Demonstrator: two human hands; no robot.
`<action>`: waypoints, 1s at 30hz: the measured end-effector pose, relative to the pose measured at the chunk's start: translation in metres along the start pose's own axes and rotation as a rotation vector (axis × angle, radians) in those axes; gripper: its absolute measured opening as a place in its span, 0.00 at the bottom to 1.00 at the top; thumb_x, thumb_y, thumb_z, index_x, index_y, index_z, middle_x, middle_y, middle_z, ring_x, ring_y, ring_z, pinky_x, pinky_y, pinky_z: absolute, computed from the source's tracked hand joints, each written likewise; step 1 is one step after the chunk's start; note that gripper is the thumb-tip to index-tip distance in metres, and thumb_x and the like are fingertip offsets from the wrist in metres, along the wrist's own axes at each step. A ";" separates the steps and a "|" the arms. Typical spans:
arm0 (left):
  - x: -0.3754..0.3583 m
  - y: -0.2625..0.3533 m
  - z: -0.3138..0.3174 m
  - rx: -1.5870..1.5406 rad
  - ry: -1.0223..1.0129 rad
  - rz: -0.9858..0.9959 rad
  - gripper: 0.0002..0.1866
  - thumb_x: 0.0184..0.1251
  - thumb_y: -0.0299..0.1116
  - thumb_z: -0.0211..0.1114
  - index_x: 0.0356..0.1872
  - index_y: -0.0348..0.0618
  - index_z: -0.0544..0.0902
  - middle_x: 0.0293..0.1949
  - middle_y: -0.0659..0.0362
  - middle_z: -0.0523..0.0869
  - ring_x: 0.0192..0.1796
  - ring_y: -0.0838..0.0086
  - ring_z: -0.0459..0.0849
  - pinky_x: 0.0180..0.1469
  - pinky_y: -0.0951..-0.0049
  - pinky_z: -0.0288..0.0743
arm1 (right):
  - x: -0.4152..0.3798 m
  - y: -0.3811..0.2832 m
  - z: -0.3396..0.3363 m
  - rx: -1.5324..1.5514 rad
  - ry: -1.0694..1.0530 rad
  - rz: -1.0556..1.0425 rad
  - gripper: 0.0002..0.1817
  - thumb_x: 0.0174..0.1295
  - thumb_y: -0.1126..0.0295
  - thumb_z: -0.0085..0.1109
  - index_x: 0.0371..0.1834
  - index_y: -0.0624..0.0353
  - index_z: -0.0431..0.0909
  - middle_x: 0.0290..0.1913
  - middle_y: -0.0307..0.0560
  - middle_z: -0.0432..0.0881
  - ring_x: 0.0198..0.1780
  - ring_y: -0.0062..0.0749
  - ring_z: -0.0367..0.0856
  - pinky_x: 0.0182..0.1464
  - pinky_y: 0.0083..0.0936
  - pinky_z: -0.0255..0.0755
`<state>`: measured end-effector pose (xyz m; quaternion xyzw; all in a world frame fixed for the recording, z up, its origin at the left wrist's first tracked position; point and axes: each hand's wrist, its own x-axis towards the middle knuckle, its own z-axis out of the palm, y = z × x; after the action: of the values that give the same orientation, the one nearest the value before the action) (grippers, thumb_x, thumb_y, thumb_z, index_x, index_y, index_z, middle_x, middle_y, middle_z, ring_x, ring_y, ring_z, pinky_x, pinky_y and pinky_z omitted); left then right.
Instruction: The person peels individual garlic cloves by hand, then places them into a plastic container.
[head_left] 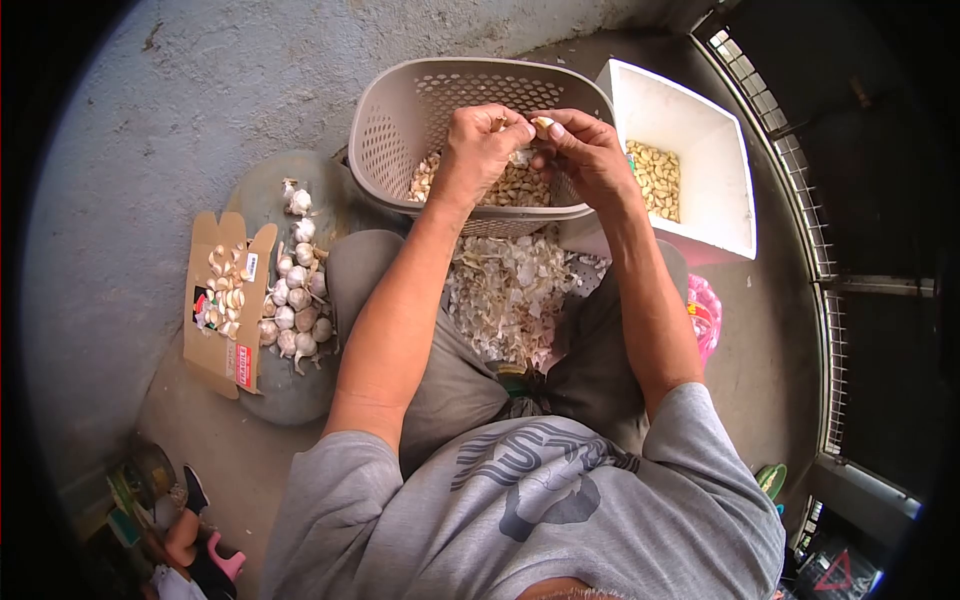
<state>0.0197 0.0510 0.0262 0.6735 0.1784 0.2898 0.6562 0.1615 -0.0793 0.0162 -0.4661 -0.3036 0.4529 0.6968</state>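
Observation:
Over the grey-brown plastic basket [385,150], my two hands meet almost fingertip to fingertip. A pale garlic clove [543,124] sits between the thumb and fingers of my right hand [595,160]. My left hand [480,150] is closed in a pinch against the clove's near side; what its fingers grip, if anything, is too small to make out. Loose garlic cloves [515,188] lie inside the basket beneath my hands. Between my legs is a heap of papery garlic skins [505,300].
Right of the basket stands a white foam box [700,120] holding peeled cloves [655,180]. Whole garlic bulbs [290,295] lie at left beside a cardboard box [205,350] with cloves on it. A pink bag [705,315] is by my right knee. Another person's leg [183,530] shows lower left.

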 end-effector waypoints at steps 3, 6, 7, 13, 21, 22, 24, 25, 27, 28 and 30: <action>0.001 -0.003 0.000 -0.075 0.015 -0.037 0.08 0.68 0.31 0.72 0.35 0.35 0.91 0.29 0.65 0.88 0.32 0.86 0.80 0.35 0.82 0.72 | 0.002 0.003 0.001 0.015 -0.005 -0.026 0.13 0.72 0.69 0.67 0.57 0.60 0.86 0.41 0.43 0.89 0.35 0.26 0.88 0.33 0.25 0.83; 0.003 -0.006 -0.001 -0.126 0.029 -0.066 0.08 0.68 0.31 0.72 0.34 0.35 0.90 0.29 0.65 0.88 0.32 0.86 0.80 0.35 0.82 0.72 | 0.004 0.007 -0.002 -0.071 0.018 -0.055 0.14 0.71 0.70 0.67 0.57 0.60 0.86 0.42 0.43 0.89 0.36 0.25 0.88 0.33 0.24 0.82; 0.003 -0.007 -0.001 -0.128 0.031 -0.073 0.08 0.67 0.31 0.72 0.34 0.35 0.90 0.29 0.65 0.88 0.31 0.86 0.80 0.35 0.82 0.72 | 0.005 0.008 -0.004 -0.117 0.030 -0.062 0.14 0.71 0.71 0.67 0.57 0.60 0.86 0.42 0.43 0.89 0.36 0.24 0.88 0.34 0.24 0.82; 0.002 -0.010 -0.002 -0.093 0.027 -0.074 0.07 0.66 0.29 0.72 0.33 0.34 0.89 0.28 0.64 0.87 0.30 0.86 0.80 0.33 0.82 0.72 | 0.005 0.009 -0.003 -0.096 -0.018 -0.061 0.13 0.72 0.74 0.66 0.58 0.63 0.85 0.43 0.43 0.89 0.38 0.23 0.85 0.39 0.23 0.83; -0.001 -0.003 0.007 -0.096 0.149 -0.045 0.07 0.65 0.27 0.69 0.31 0.33 0.85 0.26 0.62 0.86 0.27 0.84 0.81 0.28 0.80 0.75 | 0.006 0.019 0.023 -0.004 0.122 -0.095 0.13 0.75 0.73 0.62 0.58 0.66 0.82 0.44 0.46 0.87 0.41 0.25 0.85 0.44 0.26 0.85; -0.002 -0.001 0.009 -0.145 0.151 -0.067 0.07 0.65 0.27 0.69 0.31 0.32 0.85 0.26 0.61 0.86 0.26 0.84 0.81 0.28 0.79 0.76 | 0.005 0.019 0.026 0.030 0.133 -0.083 0.13 0.75 0.73 0.62 0.58 0.66 0.82 0.44 0.46 0.87 0.41 0.25 0.85 0.43 0.26 0.85; -0.003 0.000 0.010 -0.152 0.089 -0.094 0.07 0.66 0.27 0.68 0.31 0.33 0.85 0.26 0.60 0.87 0.26 0.82 0.82 0.29 0.79 0.77 | 0.007 0.022 0.023 0.182 0.065 -0.089 0.13 0.76 0.71 0.61 0.59 0.65 0.81 0.44 0.44 0.87 0.39 0.24 0.85 0.42 0.25 0.84; -0.004 0.000 0.011 -0.156 0.060 -0.108 0.07 0.66 0.27 0.68 0.31 0.33 0.84 0.27 0.59 0.87 0.26 0.81 0.83 0.29 0.79 0.77 | 0.008 0.023 0.021 0.257 0.029 -0.090 0.13 0.76 0.70 0.61 0.59 0.65 0.81 0.44 0.43 0.86 0.39 0.24 0.84 0.41 0.24 0.84; -0.005 0.001 0.010 -0.166 0.067 -0.127 0.07 0.66 0.27 0.68 0.31 0.33 0.84 0.27 0.58 0.88 0.26 0.80 0.83 0.29 0.79 0.77 | 0.005 0.020 0.020 0.200 0.057 -0.054 0.13 0.77 0.69 0.61 0.59 0.63 0.81 0.44 0.41 0.86 0.37 0.22 0.83 0.39 0.22 0.82; -0.004 0.002 0.010 -0.170 0.066 -0.135 0.07 0.67 0.27 0.68 0.31 0.33 0.84 0.27 0.57 0.88 0.26 0.80 0.84 0.29 0.79 0.77 | 0.005 0.018 0.018 0.172 0.074 -0.040 0.13 0.77 0.69 0.60 0.59 0.63 0.81 0.43 0.40 0.86 0.36 0.22 0.83 0.37 0.21 0.81; -0.005 0.007 0.009 -0.197 0.074 -0.115 0.09 0.68 0.29 0.69 0.30 0.33 0.85 0.27 0.59 0.88 0.26 0.82 0.83 0.29 0.79 0.76 | 0.003 0.013 0.017 0.155 0.066 0.007 0.13 0.77 0.70 0.61 0.59 0.61 0.81 0.44 0.39 0.86 0.35 0.20 0.83 0.35 0.20 0.80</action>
<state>0.0201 0.0405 0.0331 0.5832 0.2115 0.2928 0.7277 0.1442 -0.0682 0.0104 -0.4263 -0.2427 0.4620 0.7389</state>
